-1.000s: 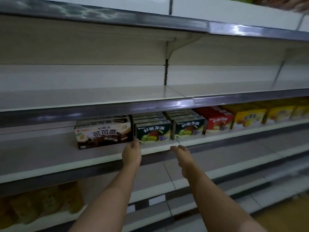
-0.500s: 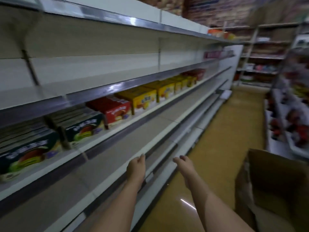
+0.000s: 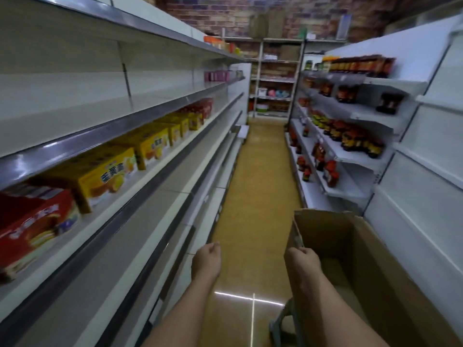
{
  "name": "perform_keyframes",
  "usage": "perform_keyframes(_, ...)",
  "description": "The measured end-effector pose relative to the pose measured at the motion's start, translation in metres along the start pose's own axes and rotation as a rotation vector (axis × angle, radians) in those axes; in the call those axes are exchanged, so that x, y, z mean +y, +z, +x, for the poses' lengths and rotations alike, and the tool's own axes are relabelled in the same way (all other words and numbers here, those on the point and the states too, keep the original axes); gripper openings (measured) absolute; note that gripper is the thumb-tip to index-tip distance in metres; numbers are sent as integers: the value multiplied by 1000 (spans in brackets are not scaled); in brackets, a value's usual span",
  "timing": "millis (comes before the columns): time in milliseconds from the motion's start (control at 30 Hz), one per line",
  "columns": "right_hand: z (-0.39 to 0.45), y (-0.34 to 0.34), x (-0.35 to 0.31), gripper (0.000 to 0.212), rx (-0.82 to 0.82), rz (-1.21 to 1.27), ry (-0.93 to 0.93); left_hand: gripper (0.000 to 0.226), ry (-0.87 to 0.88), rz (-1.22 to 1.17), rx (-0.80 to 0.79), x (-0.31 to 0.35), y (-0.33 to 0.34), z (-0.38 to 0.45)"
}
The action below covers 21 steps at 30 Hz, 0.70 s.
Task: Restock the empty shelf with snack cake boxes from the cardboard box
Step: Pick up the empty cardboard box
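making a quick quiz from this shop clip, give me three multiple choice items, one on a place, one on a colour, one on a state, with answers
1. Where is the cardboard box?
A. on the person's right, by the right hand
B. on the top left shelf
C. at the far end of the aisle

2. What colour is the nearest snack box on the left shelf?
A. green
B. red
C. white

3. What does the left hand hold?
A. a bottle
B. a snack box
C. nothing

Answers: 1 A, it stands open at lower right; 2 B, its front is red; 3 C, no object is in it.

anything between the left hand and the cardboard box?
Head view: only the right hand, at the cardboard box's near-left rim, and bare yellow floor past the left hand. Both hands hold nothing.
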State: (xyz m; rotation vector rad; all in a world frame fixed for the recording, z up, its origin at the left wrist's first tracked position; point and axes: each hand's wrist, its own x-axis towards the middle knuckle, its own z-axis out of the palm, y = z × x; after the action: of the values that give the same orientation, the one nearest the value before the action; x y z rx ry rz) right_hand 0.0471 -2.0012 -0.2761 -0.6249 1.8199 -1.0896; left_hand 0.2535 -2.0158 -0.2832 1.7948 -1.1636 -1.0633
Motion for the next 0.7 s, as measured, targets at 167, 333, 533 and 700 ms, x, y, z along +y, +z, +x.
perform_keyframes(167, 29, -4, -6, 32, 129, 48, 50, 44, 64, 95, -103, 20, 24, 52)
perform_keyframes(333, 62, -12, -5, 47, 171, 14, 108, 42, 58, 84, -197, 41, 58, 85)
perform_keyframes(533, 134, -25, -20, 48, 211, 38, 149, 42, 88, 126, -279, 70, 117, 135)
perform_keyframes(700, 195, -45, -41, 53, 251, 87, 155, 44, 113, 129, -332, 114, 175, 176)
